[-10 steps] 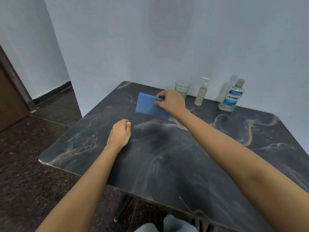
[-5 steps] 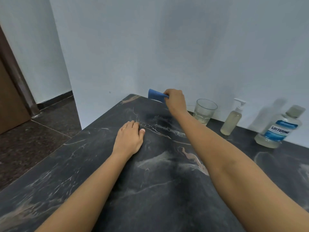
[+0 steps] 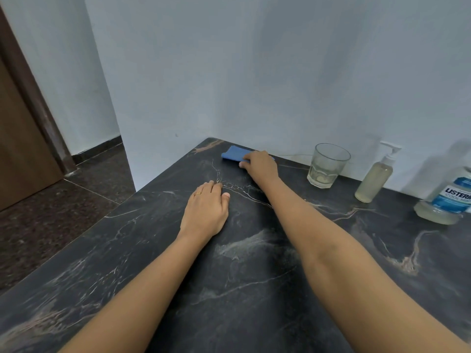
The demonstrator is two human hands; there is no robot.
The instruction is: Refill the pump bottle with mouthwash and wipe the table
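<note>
Now my right grip (image 3: 260, 164) curls over the blue cloth (image 3: 232, 153) on the surface (image 3: 242, 289), upper middle of frame; my left grip (image 3: 206, 212) lies flat, empty. The pump bottle (image 3: 374, 180) stands at right.

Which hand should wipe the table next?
Right. The right hand holds the blue cloth down on the table; the left hand lies flat and empty, away from the cloth.

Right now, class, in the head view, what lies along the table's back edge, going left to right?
The blue cloth gripped by the right hand, glass, pump bottle, mouthwash bottle.
</note>
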